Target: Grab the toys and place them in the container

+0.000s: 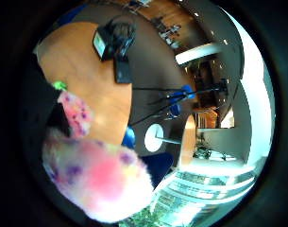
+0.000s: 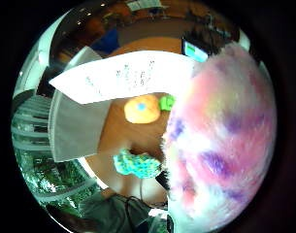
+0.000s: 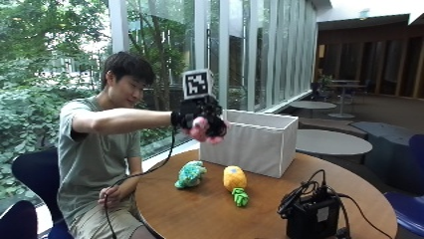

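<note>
Currently a pink fluffy toy [image 3: 202, 128] is held in the gloved right hand [image 3: 199, 117], fingers curled round it, raised above the table [image 3: 199, 209] just beside the near top edge of the white fabric container [image 3: 255, 142]; the outside view alone shows that height and position; both palm views are largely filled by the toy's pink, white and purple fur [image 2: 220, 136]. The thumb-side view adds the container's rim seen from above; on the wood below it, an orange pineapple toy [image 3: 233, 178] with green leaves and a teal spotted toy [image 3: 191, 174] lie apart from each other. A black device with cables [image 3: 311, 214] is seen near the table's edge in the outside and little-finger views.
</note>
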A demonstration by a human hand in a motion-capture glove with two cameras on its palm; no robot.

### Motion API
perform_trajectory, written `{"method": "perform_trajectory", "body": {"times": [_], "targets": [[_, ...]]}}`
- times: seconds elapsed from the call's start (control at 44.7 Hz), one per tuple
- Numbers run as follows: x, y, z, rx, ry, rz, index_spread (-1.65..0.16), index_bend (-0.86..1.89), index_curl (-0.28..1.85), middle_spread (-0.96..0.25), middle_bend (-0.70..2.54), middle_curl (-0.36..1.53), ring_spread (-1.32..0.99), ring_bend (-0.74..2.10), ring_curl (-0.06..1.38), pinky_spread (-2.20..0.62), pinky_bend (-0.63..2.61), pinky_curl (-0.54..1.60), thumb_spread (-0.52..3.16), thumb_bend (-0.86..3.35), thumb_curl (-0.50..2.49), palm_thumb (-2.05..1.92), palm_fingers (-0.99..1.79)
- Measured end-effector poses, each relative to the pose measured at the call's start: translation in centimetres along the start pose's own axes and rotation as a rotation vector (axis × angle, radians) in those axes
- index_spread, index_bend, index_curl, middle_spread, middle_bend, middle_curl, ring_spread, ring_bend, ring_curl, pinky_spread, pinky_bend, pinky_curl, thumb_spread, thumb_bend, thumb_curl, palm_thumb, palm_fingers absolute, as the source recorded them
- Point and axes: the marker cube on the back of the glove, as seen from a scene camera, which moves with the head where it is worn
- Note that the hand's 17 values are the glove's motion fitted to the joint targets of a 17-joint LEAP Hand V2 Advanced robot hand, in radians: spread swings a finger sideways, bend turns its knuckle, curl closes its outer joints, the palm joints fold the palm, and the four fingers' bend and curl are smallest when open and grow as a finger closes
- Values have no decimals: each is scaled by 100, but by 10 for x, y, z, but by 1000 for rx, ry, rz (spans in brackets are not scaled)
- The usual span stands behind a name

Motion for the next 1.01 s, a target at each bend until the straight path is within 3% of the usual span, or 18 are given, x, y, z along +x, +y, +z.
{"method": "perform_trajectory", "body": {"times": [0.045,0.067,0.134,0.179,0.313,0.537,0.671,0.872,0.984,1.006], "targets": [[-19,5,-29,32,-93,-187,-33,93,58,-25,115,75,-40,116,55,-27,80,44,63,8,66,51,107],[-26,4,-42,47,-102,-195,-33,94,59,-25,115,75,-40,117,56,-27,81,44,62,8,67,51,107],[-32,-12,-67,85,30,56,-33,96,61,-24,118,77,-40,119,57,-28,82,46,58,6,70,51,104],[-43,-22,-85,114,87,148,-33,97,63,-24,119,78,-40,120,59,-28,84,47,56,6,71,51,103],[-95,-46,-139,200,105,70,-32,100,69,-23,122,80,-40,123,61,-29,87,50,51,4,76,52,99],[-204,-100,-178,247,-82,13,-31,102,75,-22,126,82,-39,126,65,-29,91,54,45,2,82,52,94],[-273,-128,-180,255,-62,-151,-31,102,79,-21,128,83,-39,128,67,-29,93,55,43,0,86,52,92],[-360,-164,-163,152,4,-230,-31,101,84,-20,128,83,-38,128,69,-29,95,58,42,-1,91,52,84],[-386,-173,-146,47,41,-232,-31,92,87,-20,123,81,-37,127,69,-27,97,59,48,-2,92,50,66],[-387,-174,-143,14,53,-232,-31,80,84,-22,114,79,-36,129,69,-27,101,60,53,-2,91,49,48]]}}
